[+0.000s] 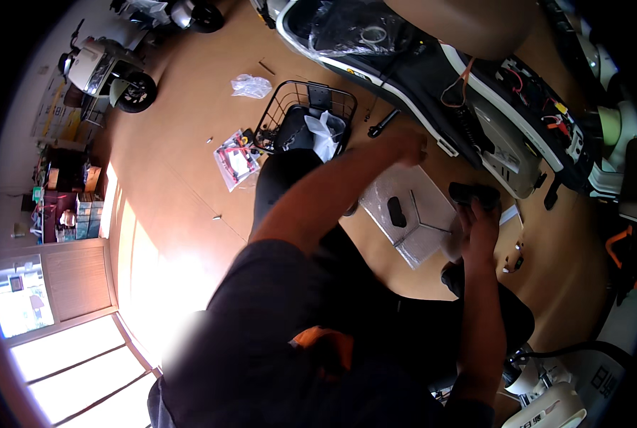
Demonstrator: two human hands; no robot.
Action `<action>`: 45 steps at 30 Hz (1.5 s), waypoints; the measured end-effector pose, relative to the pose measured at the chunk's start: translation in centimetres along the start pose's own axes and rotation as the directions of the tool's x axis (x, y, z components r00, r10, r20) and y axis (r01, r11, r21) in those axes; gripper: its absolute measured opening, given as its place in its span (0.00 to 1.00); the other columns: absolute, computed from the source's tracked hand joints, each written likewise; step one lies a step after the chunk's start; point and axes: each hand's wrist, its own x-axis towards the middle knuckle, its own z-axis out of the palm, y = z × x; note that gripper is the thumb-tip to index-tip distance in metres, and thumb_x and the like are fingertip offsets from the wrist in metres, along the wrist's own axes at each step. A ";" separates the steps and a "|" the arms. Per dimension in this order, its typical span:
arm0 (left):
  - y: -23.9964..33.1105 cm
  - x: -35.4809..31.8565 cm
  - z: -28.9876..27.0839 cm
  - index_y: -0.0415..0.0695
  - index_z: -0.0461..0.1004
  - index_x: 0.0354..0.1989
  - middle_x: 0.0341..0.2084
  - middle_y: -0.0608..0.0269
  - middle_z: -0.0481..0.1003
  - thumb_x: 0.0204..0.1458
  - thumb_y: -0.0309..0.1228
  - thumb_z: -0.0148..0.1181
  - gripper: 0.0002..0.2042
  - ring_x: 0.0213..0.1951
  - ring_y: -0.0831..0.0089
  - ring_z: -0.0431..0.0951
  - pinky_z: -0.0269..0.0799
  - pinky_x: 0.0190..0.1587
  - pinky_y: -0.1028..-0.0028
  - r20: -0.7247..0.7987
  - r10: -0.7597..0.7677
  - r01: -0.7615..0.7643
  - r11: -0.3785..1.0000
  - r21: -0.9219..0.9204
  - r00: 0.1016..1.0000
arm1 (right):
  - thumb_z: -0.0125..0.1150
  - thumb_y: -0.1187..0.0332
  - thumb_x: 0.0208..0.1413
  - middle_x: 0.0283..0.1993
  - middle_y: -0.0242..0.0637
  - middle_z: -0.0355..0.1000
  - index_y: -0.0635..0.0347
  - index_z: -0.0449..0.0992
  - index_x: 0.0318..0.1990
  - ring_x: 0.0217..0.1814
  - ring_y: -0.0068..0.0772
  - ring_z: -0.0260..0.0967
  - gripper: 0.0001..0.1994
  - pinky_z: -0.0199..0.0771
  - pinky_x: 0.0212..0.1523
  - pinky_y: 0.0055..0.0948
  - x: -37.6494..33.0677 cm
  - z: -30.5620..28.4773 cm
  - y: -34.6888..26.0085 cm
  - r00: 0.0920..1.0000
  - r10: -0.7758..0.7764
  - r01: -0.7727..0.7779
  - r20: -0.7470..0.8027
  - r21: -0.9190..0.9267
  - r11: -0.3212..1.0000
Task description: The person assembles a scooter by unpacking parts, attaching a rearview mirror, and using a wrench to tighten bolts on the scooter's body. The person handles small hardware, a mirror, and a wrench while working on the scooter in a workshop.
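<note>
My left hand (pixel 409 148) is closed beside the lower edge of a black-and-white electric scooter (pixel 404 96); whatever its fingers hold is hidden. In my right hand (pixel 478 227) is a black oblong piece (pixel 474 193), gripped at its near side below the scooter's body. Between my hands a clear plastic-wrapped flat panel (pixel 424 235) lies on the floor, with a dark oval patch and thin rods showing on it. A black rod-like part (pixel 383 123) sticks out by the scooter, just beyond my left hand.
A black wire basket (pixel 265 123) with plastic inside stands past my knee, near a crumpled clear bag (pixel 251 86) and a packet of red and black parts (pixel 236 160). Exposed wiring (pixel 557 121) shows on the scooter. Another scooter (pixel 108 75) is parked far left.
</note>
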 end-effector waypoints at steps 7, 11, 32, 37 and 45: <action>-10.8 -11.1 -15.3 0.39 0.77 0.52 0.41 0.57 0.82 0.64 0.39 0.58 0.17 0.42 0.65 0.82 0.77 0.46 0.66 -0.403 -0.230 0.053 0.913 -0.405 0.886 | 0.60 0.75 0.63 0.64 0.38 0.64 0.48 0.61 0.71 0.57 0.36 0.72 0.29 0.83 0.52 0.33 1.3 -2.8 0.8 1.000 -0.014 0.015 0.005 -0.105 0.994; -21.6 -21.0 -5.5 0.45 0.76 0.40 0.31 0.65 0.78 0.62 0.37 0.59 0.08 0.30 0.75 0.78 0.75 0.34 0.71 0.057 -0.805 0.142 0.034 -0.989 0.590 | 0.58 0.75 0.64 0.63 0.41 0.67 0.55 0.59 0.71 0.59 0.40 0.74 0.28 0.82 0.56 0.37 -0.4 -2.8 0.9 0.998 -0.023 0.029 0.062 -0.110 0.993; -32.1 -17.8 13.8 0.43 0.71 0.50 0.36 0.53 0.78 0.62 0.40 0.60 0.16 0.30 0.58 0.82 0.85 0.32 0.60 0.522 -0.747 0.073 -0.544 -0.836 0.411 | 0.56 0.75 0.65 0.62 0.41 0.70 0.61 0.65 0.68 0.63 0.40 0.71 0.23 0.74 0.61 0.40 0.3 -1.7 3.6 0.976 0.185 -0.205 -0.118 -0.198 0.958; -32.8 -16.4 14.2 0.45 0.72 0.41 0.32 0.59 0.75 0.59 0.35 0.62 0.09 0.36 0.62 0.83 0.86 0.37 0.60 0.487 -0.816 0.098 -0.482 -0.870 0.312 | 0.58 0.75 0.64 0.62 0.40 0.70 0.60 0.65 0.67 0.62 0.40 0.71 0.24 0.76 0.61 0.40 0.8 -1.4 4.0 0.978 0.180 -0.200 -0.105 -0.221 0.955; -30.4 -23.4 13.0 0.35 0.70 0.50 0.34 0.50 0.80 0.59 0.27 0.55 0.13 0.29 0.62 0.84 0.85 0.29 0.68 0.502 -0.819 0.097 -0.496 -0.863 0.276 | 0.58 0.76 0.63 0.63 0.41 0.68 0.60 0.64 0.69 0.65 0.41 0.69 0.27 0.74 0.63 0.43 0.7 -3.0 3.3 0.995 0.093 -0.102 -0.048 -0.251 0.963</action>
